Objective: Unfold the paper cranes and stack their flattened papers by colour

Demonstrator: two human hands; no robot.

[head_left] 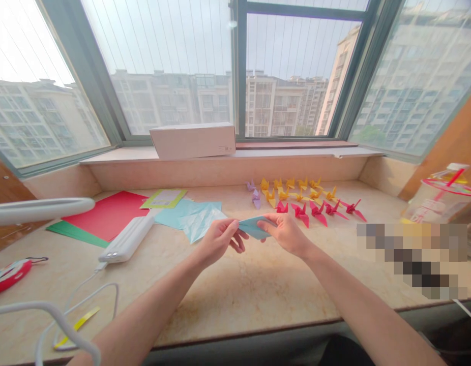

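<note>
A small folded piece of light blue paper (251, 227) is held up between both hands, above the stone ledge. My left hand (222, 235) pinches its left end between thumb and fingers. At the other end, my right hand (283, 230) grips it with the thumb on top. Beyond my right hand stand rows of folded paper cranes: red cranes (318, 212) nearest, yellow cranes (283, 194) behind them, and purple cranes (256, 198) to their left. Light blue paper sheets (169, 216) and a crumpled clear plastic wrapper (199, 222) lie just left of my left hand.
Red paper (113, 216), green paper (77, 234) and a yellow-green packet (164, 199) lie at left, near a white power bank (127, 240) with a cable. A white box (193, 141) rests on the sill. A plastic cup with a red straw (436, 201) stands at right.
</note>
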